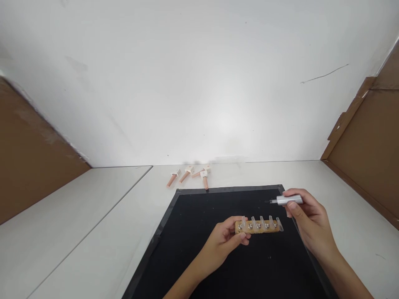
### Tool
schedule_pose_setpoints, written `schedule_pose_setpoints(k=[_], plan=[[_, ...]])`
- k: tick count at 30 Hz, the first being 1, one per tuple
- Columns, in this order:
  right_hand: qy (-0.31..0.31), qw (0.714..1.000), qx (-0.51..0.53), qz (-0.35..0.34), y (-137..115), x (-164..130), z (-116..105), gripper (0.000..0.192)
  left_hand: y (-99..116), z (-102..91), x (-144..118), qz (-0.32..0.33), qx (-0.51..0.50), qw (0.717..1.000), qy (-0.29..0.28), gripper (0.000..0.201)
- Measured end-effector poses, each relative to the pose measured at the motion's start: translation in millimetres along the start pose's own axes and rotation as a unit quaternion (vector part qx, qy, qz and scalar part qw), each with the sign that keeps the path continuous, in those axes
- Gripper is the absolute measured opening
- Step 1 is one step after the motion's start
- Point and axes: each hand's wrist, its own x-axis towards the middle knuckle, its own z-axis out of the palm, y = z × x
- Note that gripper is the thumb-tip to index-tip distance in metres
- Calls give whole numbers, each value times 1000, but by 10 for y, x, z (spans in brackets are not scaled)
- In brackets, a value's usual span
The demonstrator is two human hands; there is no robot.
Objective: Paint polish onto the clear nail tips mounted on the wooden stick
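Observation:
My left hand (227,236) pinches the left end of a tan display strip (257,231) between thumb and fingers. Along the strip sit small silver balls, and several clear false nail tips (263,223) stand up from it, leaning a little. To the right and slightly higher, my right hand (307,216) grips a nail polish brush (289,200) by its silver cap-handle. The dark bristles point left, above the strip and apart from the nail tips. Both hands are over the black mat (193,249).
Several peach-coloured tubes (205,182) with white square ends lie beyond the mat's back edge on the white table (102,232). A white wall (199,83) rises behind. Brown cardboard panels (370,137) stand at the left and right sides.

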Motion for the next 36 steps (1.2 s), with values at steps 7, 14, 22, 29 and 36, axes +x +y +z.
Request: schedule_pose_setpoints(k=[7, 14, 22, 29, 36], plan=[[-23, 994, -92, -45, -61, 20, 55, 25, 14, 11, -16, 1, 18, 1000, -7, 40], [-49, 992, -103, -46, -9, 14, 68, 22, 49, 26, -25, -1, 33, 999, -4, 37], [-133, 985, -104, -28, 105, -91, 145, 13, 67, 4, -16, 14, 72, 997, -4, 33], [-138, 990, -21, -12, 104, -109, 159, 17, 58, -5, -27, 18, 80, 997, 2, 34], [-82, 995, -8, -57, 80, -46, 135, 22, 56, 6, -24, 13, 78, 997, 4, 38]])
